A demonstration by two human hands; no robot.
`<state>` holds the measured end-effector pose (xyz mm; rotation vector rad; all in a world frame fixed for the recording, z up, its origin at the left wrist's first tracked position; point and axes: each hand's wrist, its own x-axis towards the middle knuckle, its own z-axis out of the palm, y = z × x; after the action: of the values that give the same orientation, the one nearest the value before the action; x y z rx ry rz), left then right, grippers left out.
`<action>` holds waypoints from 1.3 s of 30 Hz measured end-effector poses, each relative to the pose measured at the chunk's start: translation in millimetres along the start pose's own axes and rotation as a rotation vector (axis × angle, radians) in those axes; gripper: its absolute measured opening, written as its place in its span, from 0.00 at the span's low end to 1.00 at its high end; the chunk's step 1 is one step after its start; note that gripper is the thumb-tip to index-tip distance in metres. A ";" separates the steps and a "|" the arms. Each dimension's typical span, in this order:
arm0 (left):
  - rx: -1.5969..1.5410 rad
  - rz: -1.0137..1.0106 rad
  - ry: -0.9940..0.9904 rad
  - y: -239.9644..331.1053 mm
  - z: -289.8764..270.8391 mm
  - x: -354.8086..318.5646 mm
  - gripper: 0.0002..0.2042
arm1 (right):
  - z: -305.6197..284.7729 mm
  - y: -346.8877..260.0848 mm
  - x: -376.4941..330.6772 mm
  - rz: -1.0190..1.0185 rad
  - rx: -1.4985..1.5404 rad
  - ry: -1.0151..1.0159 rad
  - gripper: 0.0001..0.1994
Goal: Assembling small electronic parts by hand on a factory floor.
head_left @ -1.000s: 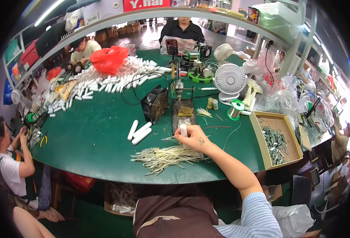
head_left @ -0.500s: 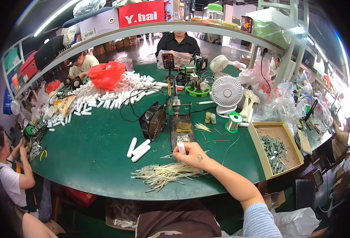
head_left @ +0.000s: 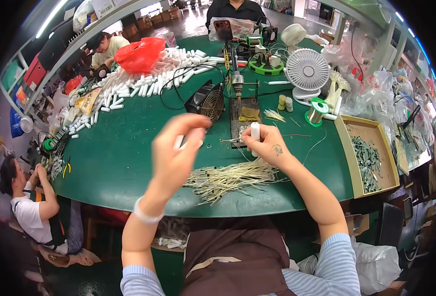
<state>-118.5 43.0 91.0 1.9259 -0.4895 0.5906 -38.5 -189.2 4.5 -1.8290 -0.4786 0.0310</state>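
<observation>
My right hand [head_left: 267, 144] is closed round a white plastic cylinder [head_left: 255, 132], which stands upright between thumb and fingers. Just below it lies a bundle of thin pale wires [head_left: 230, 180] with dark ends. My left hand [head_left: 174, 150] is raised over the table to the left, smeared by motion. White shows between its fingers, where a loose cylinder may be held or lie behind; I cannot tell which. Beyond the right hand stands a soldering iron [head_left: 236, 81] in an upright holder, its tip pointing down over a yellow sponge [head_left: 249, 114].
A black fan [head_left: 207, 102] stands left of the soldering stand, and a white fan [head_left: 307, 71] to its right. A solder spool [head_left: 317, 111] and a box of small green parts [head_left: 393, 180] are at right. White cylinders [head_left: 151, 89] are heaped far left. Co-workers sit around.
My left hand and forearm have come in from below over the loose cylinders. The view has tilted down, and the right hand still holds its cylinder.
</observation>
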 end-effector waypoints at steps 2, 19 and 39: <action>-0.010 -0.154 -0.113 -49.6 37.0 1.3 0.08 | 3.5 0.6 1.5 -0.035 -0.006 0.057 0.08; -0.402 -0.487 -0.453 -105.8 75.6 26.8 0.06 | 0.6 12.8 16.0 0.078 0.034 0.061 0.08; -0.584 -0.631 -0.373 -119.5 70.9 13.3 0.07 | -9.7 16.8 15.2 0.128 -0.051 -0.075 0.13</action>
<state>-26.0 24.9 -12.1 1.4955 -0.2185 -0.3025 -16.9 -196.8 -4.6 -1.9113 -0.4171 0.1770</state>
